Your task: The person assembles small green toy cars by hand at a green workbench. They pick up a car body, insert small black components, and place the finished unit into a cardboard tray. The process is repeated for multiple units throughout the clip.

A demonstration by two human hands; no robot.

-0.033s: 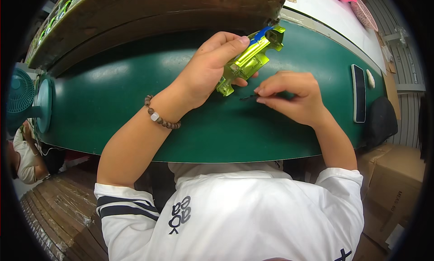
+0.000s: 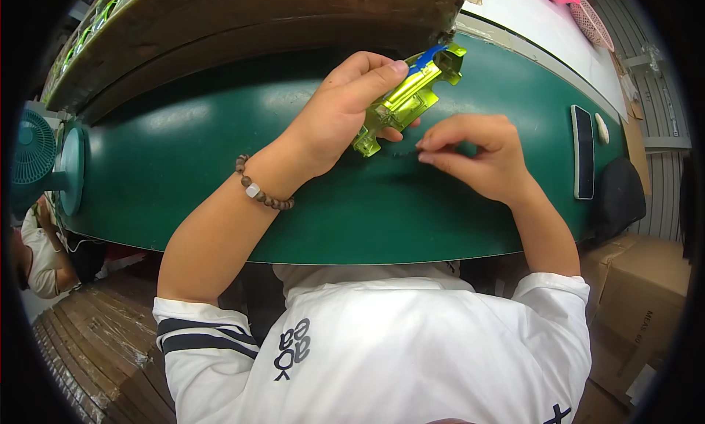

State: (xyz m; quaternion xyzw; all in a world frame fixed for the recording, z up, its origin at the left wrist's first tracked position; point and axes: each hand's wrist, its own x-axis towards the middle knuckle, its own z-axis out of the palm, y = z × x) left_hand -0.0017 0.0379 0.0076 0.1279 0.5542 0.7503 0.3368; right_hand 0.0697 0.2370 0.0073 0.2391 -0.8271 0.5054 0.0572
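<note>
Above the middle of the green table [image 2: 330, 226], my left hand [image 2: 341, 112] grips a shiny yellow-green plastic shell [image 2: 404, 104], shaped like a toy car body. The thumb lies along its upper side, and fingertips show beneath it. Blue film or paint covers a patch near the shell's far end, and its hollow, cut-out side is in sight. To the right, my right hand [image 2: 474, 152] pinches a small thin dark piece [image 2: 404, 154] between thumb and forefinger. The piece is blurred, so its kind cannot be made out. It points toward the shell's near end, a little apart from it.
A large brown carton [image 2: 242, 27] stands along the table's far side, with green pieces at its upper left. A teal fan [image 2: 73, 171] is at the left, a phone [image 2: 583, 152] at the right. Another person [image 2: 44, 255] sits far left. Cardboard boxes [image 2: 639, 299] stand lower right.
The shell has shifted very slightly to the right in my left hand. The dark piece in my right hand is now more blurred by motion.
</note>
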